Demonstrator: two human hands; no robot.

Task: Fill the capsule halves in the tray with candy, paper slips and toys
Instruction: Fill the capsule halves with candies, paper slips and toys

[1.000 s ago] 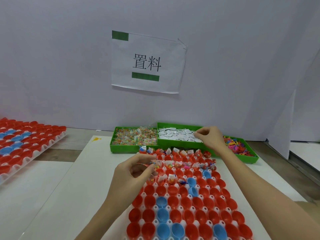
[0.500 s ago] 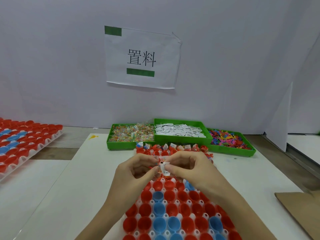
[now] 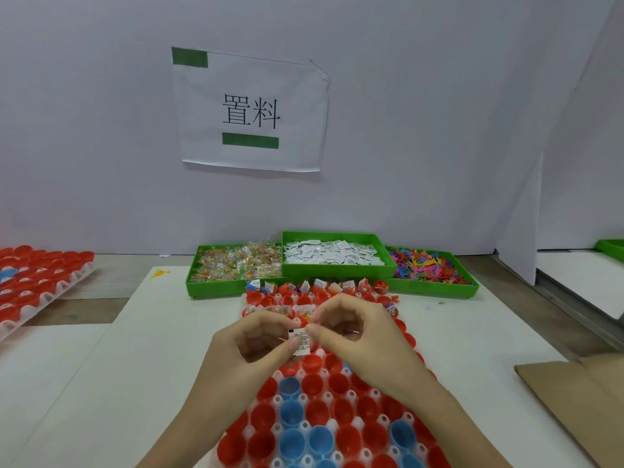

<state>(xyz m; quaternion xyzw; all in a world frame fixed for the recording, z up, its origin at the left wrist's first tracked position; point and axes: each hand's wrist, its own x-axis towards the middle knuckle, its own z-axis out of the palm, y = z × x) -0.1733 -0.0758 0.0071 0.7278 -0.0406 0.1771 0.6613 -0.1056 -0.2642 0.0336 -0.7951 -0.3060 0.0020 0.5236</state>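
Fingertips of left hand [image 3: 250, 346] and right hand [image 3: 358, 336] together pinch one paper slip [image 3: 301, 341] above the tray [image 3: 305, 428].

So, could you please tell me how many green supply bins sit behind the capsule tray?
3, side by side: the candy bin on the left, the paper-slip bin in the middle, the toy bin on the right. Another green edge far right may be a fourth.

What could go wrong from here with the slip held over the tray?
The paper slip, pinched between left hand and right hand, could drop into an already filled capsule half. The hands hide the tray cups beneath them, so a cup might get skipped.
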